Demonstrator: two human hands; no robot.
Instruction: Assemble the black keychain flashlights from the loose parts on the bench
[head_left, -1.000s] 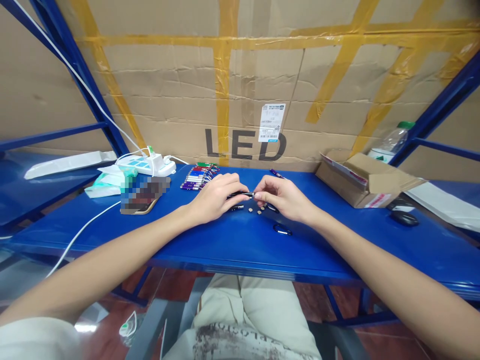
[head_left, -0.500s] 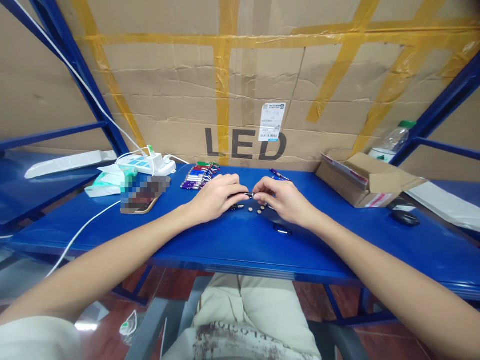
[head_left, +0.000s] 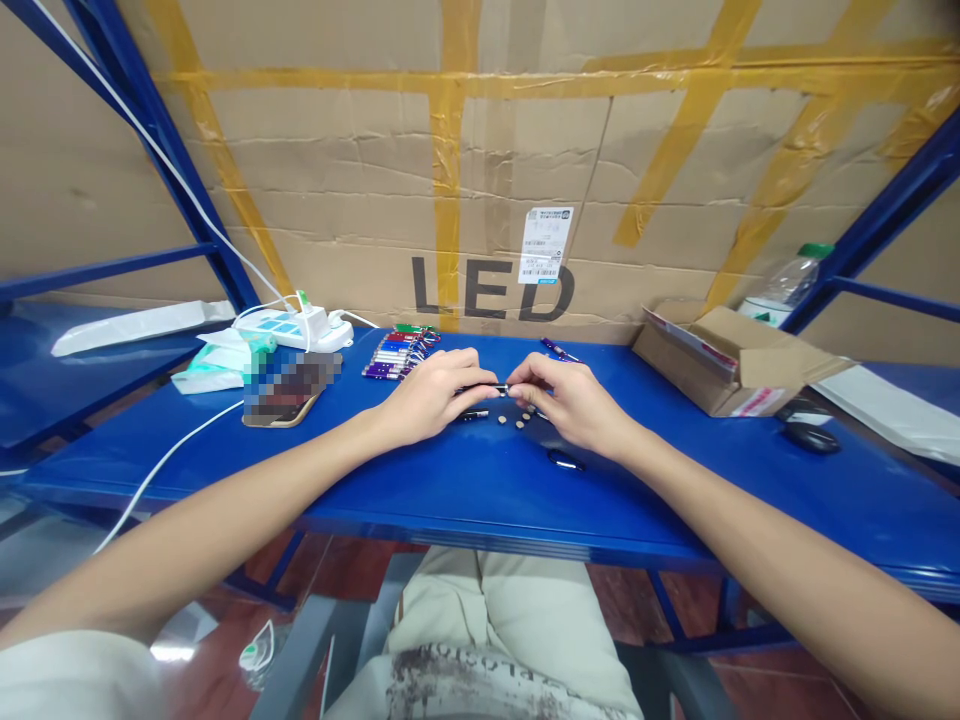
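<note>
A: What are the hands holding?

B: The left hand (head_left: pixel 431 398) closes its fingers around a slim black pen-shaped torch (head_left: pixel 486 389), gripping the barrel so that only the right end pokes out. The right hand (head_left: pixel 571 402) pinches at that free end with thumb and forefinger. Whether it holds a small part there or only the tip of the torch, I cannot tell; it is too small to see.

A: How does the torch lie?

B: Its long axis runs left to right, roughly along the front edge of the blue metal desk (head_left: pixel 465 490), just above the surface near the desk's middle. The open end points toward the right hand, so the two grips meet end to end, with the right hand the nearer one to that end.

A: What lies close by?

B: Just below the fingertips a few small round button cells (head_left: pixel 519 423) rest loose on the desk, and a second short black barrel piece (head_left: pixel 474 414) lies beside the left hand's fingers. Nearer the front edge, beside the right wrist, is a dark oval clip ring (head_left: pixel 565 461).

A: And farther out?

B: Toward the back edge, left of the hands, a row of coloured little torches (head_left: pixel 397 356) lies side by side. A white power strip (head_left: pixel 296 328) sits at the back left, and an open brown cardboard box (head_left: pixel 731 362) stands toward the back right corner.
</note>
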